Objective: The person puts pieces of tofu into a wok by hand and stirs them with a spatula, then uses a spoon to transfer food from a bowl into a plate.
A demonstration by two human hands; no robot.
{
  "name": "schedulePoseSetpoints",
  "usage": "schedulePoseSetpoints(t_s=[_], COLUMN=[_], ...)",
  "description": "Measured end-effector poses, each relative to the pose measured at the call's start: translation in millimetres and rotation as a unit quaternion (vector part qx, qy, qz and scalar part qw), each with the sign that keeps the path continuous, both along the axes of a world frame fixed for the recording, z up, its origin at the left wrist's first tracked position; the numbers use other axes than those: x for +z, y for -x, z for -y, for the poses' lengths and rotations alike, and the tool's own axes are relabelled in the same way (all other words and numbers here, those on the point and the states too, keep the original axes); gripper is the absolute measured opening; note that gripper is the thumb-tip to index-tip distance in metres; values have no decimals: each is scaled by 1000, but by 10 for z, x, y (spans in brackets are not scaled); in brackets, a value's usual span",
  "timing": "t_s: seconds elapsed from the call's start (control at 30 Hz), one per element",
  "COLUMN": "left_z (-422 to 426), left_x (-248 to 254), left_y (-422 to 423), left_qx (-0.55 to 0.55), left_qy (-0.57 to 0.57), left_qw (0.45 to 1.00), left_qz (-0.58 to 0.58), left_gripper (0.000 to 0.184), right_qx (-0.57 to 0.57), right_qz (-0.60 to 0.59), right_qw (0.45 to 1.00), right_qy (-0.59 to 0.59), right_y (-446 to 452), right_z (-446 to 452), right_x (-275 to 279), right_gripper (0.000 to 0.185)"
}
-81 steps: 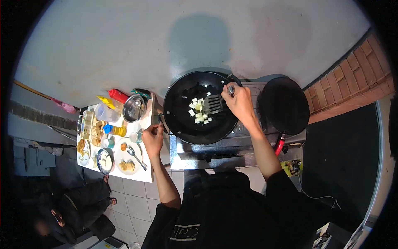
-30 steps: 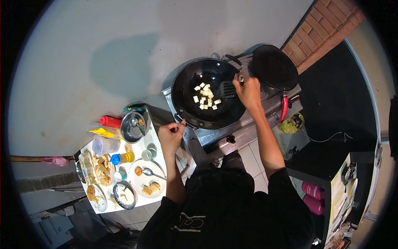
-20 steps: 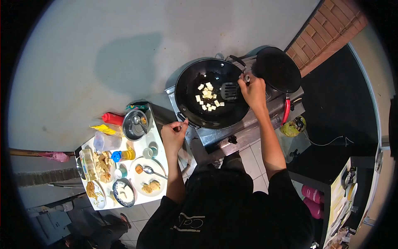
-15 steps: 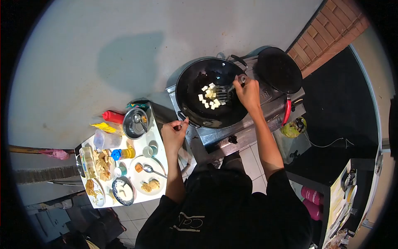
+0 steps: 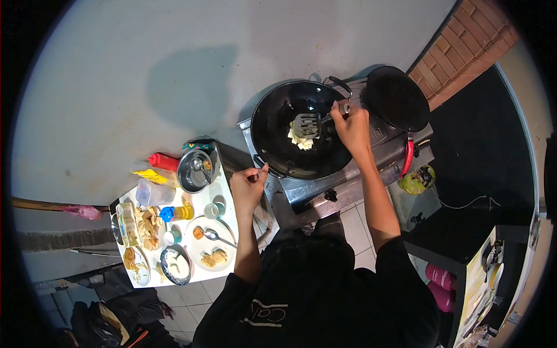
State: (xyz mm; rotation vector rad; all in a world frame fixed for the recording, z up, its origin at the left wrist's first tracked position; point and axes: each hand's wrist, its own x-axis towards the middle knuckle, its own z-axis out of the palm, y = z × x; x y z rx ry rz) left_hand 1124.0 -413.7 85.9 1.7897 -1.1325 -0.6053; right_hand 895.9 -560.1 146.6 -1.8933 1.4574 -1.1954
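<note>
A large black wok [image 5: 278,156] sits on the metal stove, with several pale cubes [image 5: 303,141] near its middle. My right hand [image 5: 351,129] is wrapped round the handle of a slotted spatula [image 5: 307,125], whose head lies over the upper part of the cubes and hides some of them. At the wok's lower left rim, my left hand [image 5: 248,184] is closed beside the side handle [image 5: 260,163]. Its fingers are pinched at the handle's edge; whether they grip it or something small is hard to make out.
To the left, a white table [image 5: 219,191] holds a steel bowl [image 5: 195,171], a plate with a spoon [image 5: 197,255], a bottle with a blue cap [image 5: 177,213] and several food dishes. Right of the wok lies a flat black pan [image 5: 397,98] with a red handle [image 5: 408,155].
The spatula has moved left from the wok's right side onto the cubes, which are now bunched closer together. My left hand stays beside the wok's handle. The view has turned since the earliest frame.
</note>
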Motion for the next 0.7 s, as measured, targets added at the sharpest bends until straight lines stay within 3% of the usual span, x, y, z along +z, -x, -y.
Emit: schedulePoseSetpoints(t_s=[0.2, 0.7], left_z=[-12, -2], left_x=[21, -20], left_y=[16, -9], left_qx=[2, -4], left_qy=[10, 5], left_qw=[1000, 1000], left_qz=[11, 5], left_gripper=[36, 36], right_qx=[19, -23], right_qz=[14, 27], right_qw=[997, 999], right_qy=[70, 41], right_y=[-94, -171], right_z=[-44, 164], right_x=[-94, -303], right_gripper=[22, 26])
